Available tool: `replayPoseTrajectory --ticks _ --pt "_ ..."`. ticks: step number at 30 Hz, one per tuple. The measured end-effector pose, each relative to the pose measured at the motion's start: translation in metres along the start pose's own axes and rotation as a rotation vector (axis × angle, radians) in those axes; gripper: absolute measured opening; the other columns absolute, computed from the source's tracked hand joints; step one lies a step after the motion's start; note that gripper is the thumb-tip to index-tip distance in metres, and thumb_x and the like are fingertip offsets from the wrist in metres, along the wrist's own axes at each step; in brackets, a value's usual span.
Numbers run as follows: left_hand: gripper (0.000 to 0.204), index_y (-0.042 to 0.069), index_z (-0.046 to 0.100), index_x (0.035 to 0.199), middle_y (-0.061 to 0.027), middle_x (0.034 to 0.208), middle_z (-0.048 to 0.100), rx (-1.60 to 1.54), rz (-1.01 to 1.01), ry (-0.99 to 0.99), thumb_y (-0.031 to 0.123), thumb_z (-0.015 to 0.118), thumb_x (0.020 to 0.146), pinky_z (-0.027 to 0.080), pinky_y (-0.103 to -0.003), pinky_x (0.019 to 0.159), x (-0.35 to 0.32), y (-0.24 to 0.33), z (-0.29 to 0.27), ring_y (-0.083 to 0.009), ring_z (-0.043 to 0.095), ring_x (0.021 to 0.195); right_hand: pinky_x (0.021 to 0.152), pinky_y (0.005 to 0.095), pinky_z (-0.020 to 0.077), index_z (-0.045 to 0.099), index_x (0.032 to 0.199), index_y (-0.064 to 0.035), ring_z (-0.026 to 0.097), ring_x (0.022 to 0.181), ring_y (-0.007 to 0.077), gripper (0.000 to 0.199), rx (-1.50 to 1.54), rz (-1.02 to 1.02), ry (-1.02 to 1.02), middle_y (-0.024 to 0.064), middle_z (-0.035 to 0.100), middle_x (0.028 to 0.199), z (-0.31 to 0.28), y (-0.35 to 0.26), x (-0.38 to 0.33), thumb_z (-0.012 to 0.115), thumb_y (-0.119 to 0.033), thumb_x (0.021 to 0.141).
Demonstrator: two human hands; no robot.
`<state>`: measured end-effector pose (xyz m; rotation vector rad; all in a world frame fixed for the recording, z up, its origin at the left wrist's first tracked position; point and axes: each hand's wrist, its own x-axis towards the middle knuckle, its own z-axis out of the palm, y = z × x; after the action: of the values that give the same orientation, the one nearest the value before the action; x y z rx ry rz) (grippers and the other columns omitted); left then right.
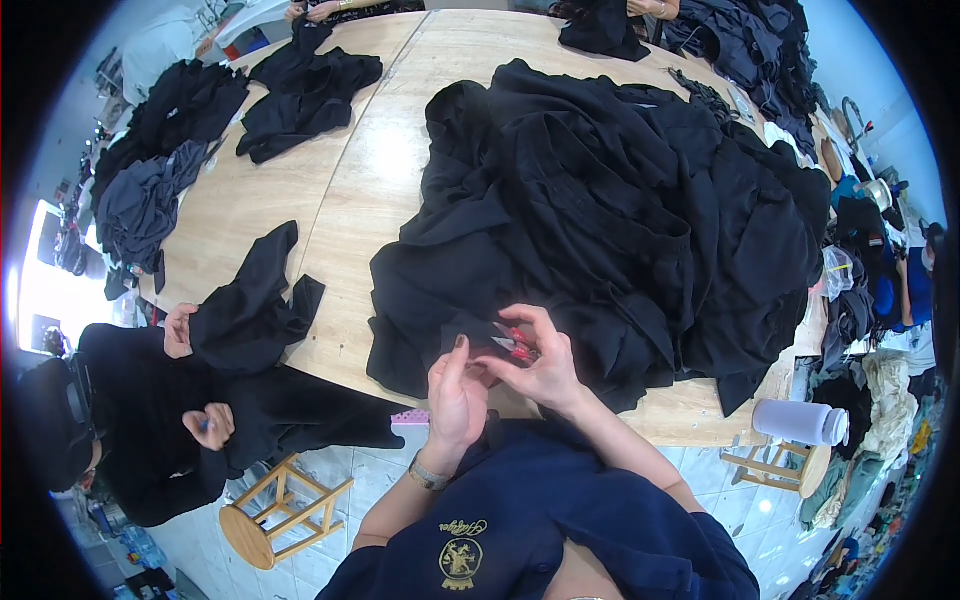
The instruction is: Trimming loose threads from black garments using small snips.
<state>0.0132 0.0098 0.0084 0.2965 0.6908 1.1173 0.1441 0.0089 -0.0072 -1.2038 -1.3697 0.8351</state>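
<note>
My right hand [545, 365] is closed around small thread snips with red handles [521, 352], their short metal blades pointing left toward my other hand. Beside it, my left hand [457, 405] has its thumb up against an edge of black cloth, and its fingers are partly hidden. Both hands are close together at the near edge of a large heap of black garments [590, 210]. That heap spreads in loose folds over the wooden table [365, 200].
On the left, a person in black [140, 420] handles a black garment [245, 310]. More dark clothes [165, 125] lie at the far left. A pale lilac bottle [800, 422] lies at the table's right edge. Wooden stools [250, 535] stand below. Other people's hands [325, 10] show at the far side.
</note>
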Motion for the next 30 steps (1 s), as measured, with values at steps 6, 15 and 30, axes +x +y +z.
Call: replayPoseTrajectory --ticks 6,15,30 --pt "0.02 0.0 0.064 0.096 -0.0084 0.093 0.064 0.764 0.335 -0.05 0.016 0.052 0.092 0.045 -0.03 0.08 0.0 0.005 -0.003 -0.0168 0.059 0.089 0.054 0.0274 0.0489 0.059 0.091 -0.0037 0.064 0.057 0.0211 0.026 -0.292 -0.145 0.09 0.0103 0.061 0.066 -0.004 0.02 0.0 0.072 -0.006 0.068" --pt "0.053 0.004 0.047 0.119 -0.019 0.12 0.045 1.573 0.749 0.094 0.013 0.072 0.073 0.041 -0.038 0.088 0.008 0.027 0.013 -0.0332 0.045 0.109 0.069 0.0212 0.0335 0.05 0.08 0.0024 0.04 0.065 0.0143 0.013 0.275 0.16 -0.006 0.0008 0.039 0.067 -0.021 0.005 0.01 0.053 -0.008 0.086" --pt "0.018 0.004 0.058 0.094 0.0006 0.091 0.06 0.262 -0.043 -0.251 0.018 0.047 0.096 0.042 -0.02 0.077 0.032 0.025 -0.004 -0.0046 0.053 0.085 0.066 0.0229 0.0414 0.054 0.089 -0.0012 0.052 0.071 0.0089 0.015 -0.023 0.201 0.012 0.004 0.054 0.075 -0.028 0.01 0.017 0.049 -0.015 0.094"
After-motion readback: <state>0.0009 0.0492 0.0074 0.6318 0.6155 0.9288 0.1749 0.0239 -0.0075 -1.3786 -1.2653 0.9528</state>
